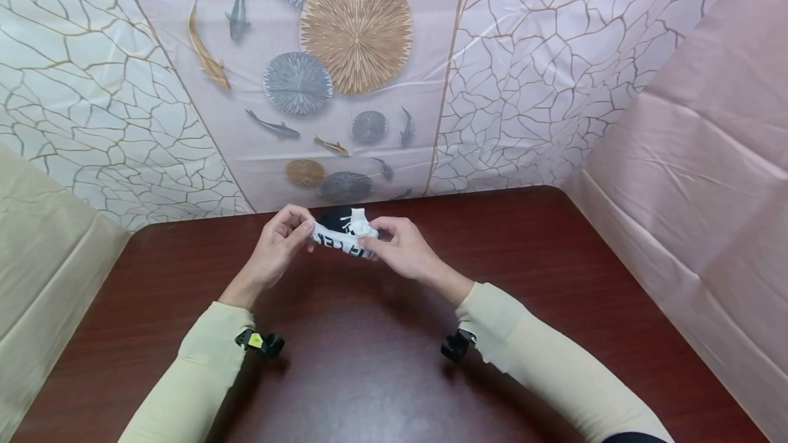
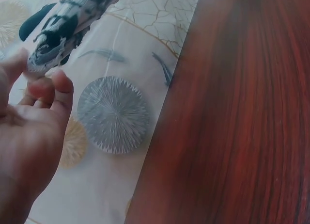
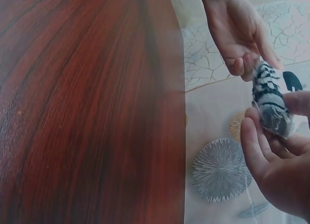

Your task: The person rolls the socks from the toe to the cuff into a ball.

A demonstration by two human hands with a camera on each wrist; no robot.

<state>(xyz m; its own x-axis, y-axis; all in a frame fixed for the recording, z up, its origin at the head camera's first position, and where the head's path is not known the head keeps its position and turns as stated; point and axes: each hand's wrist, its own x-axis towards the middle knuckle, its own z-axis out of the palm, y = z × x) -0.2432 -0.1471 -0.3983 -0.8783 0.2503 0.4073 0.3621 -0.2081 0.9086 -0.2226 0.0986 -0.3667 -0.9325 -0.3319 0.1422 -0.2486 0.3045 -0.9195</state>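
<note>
A black-and-white sock (image 1: 340,240), bunched into a small roll, is held between both hands above the far part of the table. Dark lettering runs along its white side, and loose threads show on it in the right wrist view. My left hand (image 1: 278,245) pinches its left end between thumb and fingers. At the other end my right hand (image 1: 403,248) grips it, thumb on the near side. A black part and a white flap stick up behind the lettered band. In the left wrist view the sock (image 2: 60,32) is partly cut off by the frame's top edge.
The dark red-brown wooden table (image 1: 357,361) has rounded far corners. Behind it hangs a patterned cloth (image 1: 505,87) with fish and round motifs. Plain cloth walls (image 1: 695,176) stand along both sides. Each wrist carries a strapped black camera (image 1: 455,346).
</note>
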